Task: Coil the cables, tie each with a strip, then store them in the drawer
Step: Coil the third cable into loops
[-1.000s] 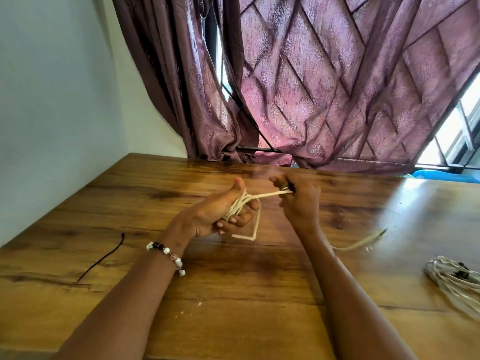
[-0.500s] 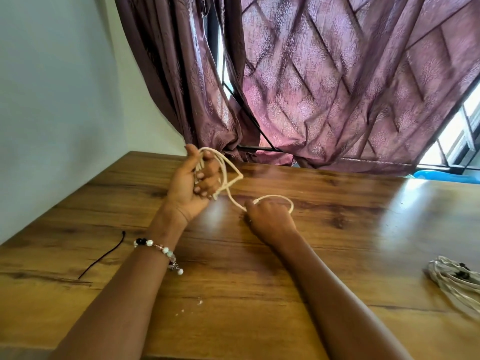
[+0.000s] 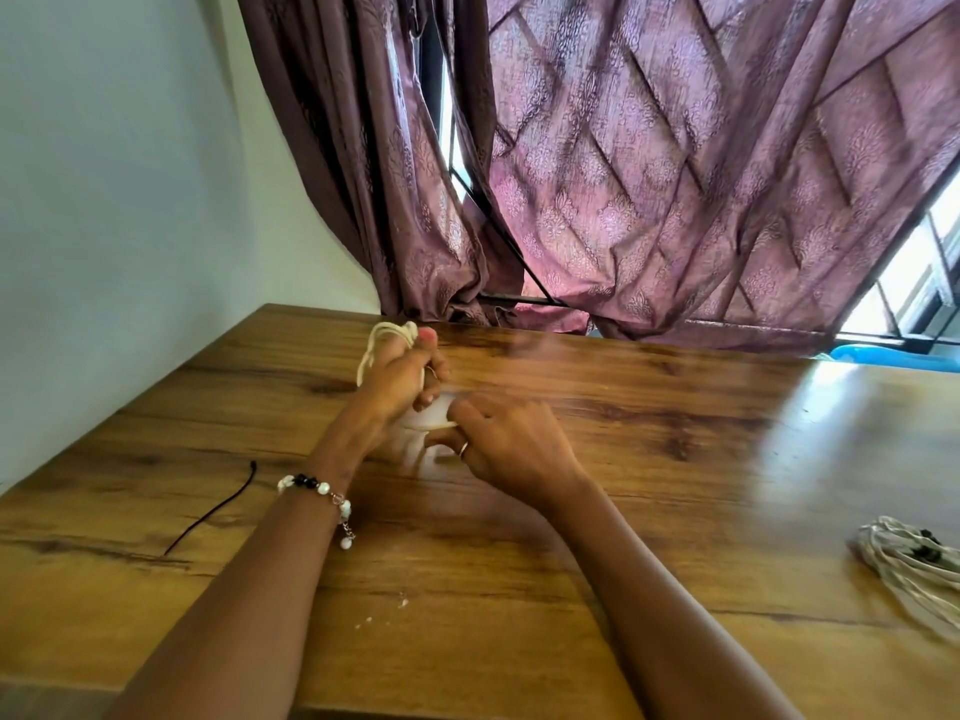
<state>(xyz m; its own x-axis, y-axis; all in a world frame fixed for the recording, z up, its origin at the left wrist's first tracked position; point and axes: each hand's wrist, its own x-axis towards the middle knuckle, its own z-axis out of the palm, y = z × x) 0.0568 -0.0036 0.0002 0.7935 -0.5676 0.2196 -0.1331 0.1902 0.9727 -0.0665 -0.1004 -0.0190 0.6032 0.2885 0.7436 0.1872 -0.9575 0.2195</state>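
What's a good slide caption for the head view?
Left hand grips coiled white cable while right hand winds its blurred tail over a wooden table.

Home room, by the look of it. I sit at a wood-grain table pushed into a corner of plain pale wall. Behind the table, patterned mauve curtains hang over a barred window.
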